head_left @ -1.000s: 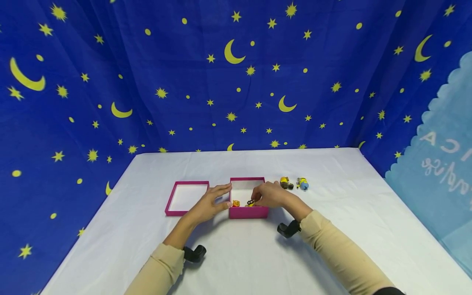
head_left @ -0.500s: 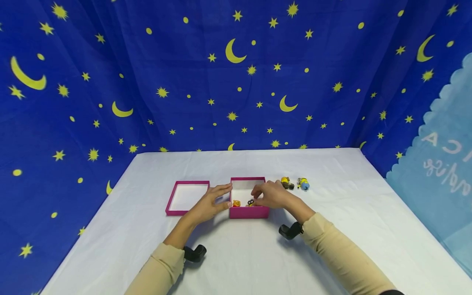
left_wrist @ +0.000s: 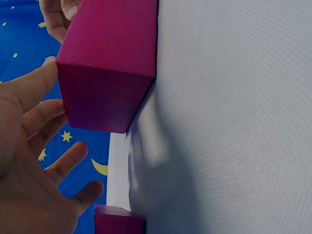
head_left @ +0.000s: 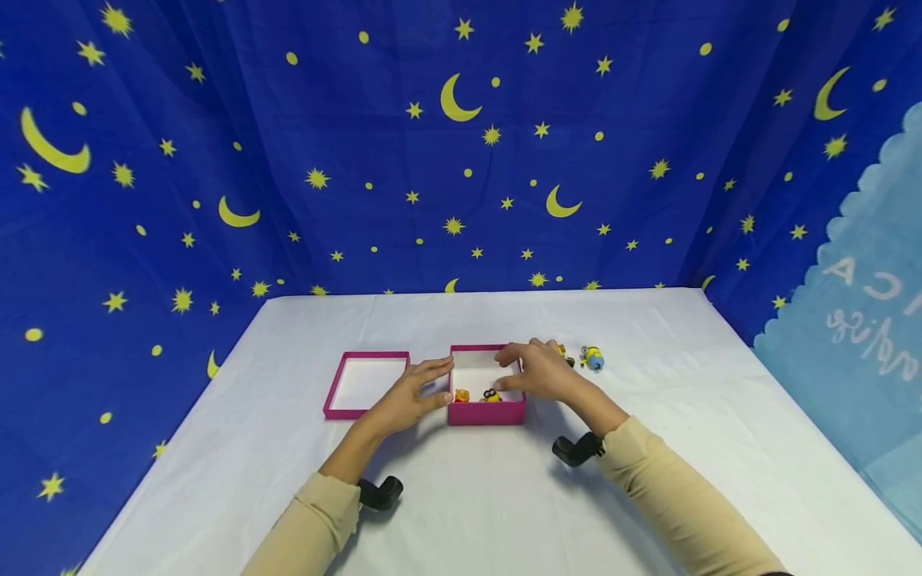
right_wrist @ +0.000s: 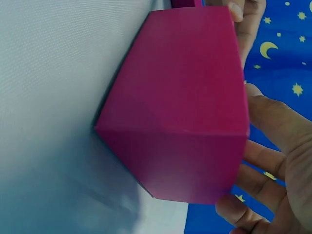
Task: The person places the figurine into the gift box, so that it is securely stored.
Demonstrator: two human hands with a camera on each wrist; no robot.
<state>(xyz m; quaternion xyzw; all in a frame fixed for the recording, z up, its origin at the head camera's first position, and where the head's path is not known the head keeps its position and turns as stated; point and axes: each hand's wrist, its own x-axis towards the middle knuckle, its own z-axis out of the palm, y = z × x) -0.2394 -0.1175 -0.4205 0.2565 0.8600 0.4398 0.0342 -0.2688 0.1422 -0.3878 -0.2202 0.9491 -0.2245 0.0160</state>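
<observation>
A pink box (head_left: 487, 414) with a white inside stands on the table. In it, near the front wall, are a small yellow minion figure (head_left: 492, 396) with black goggles and a small orange figure (head_left: 462, 395). With fingers extended, my left hand (head_left: 403, 400) touches the box's left side; the left wrist view shows its thumb and fingers (left_wrist: 41, 114) at the box edge. My right hand (head_left: 543, 372) is over the right wall, thumb and fingers spread apart around nothing visible. The right wrist view has its fingers (right_wrist: 261, 187) beside the box. The figures are hidden in both wrist views.
A pink box lid (head_left: 346, 414) lies left of the box, white inside up. To the right lie a blue-and-yellow minion figure (head_left: 593, 358) and another figure (head_left: 567, 357), partly covered by my right hand. A blue star-patterned curtain (head_left: 382, 120) hangs behind the white table (head_left: 461, 496).
My right hand has let go of the minion figure, which stays in the box. Its fingers have spread, and it has shifted slightly right and up. The left hand keeps its place.
</observation>
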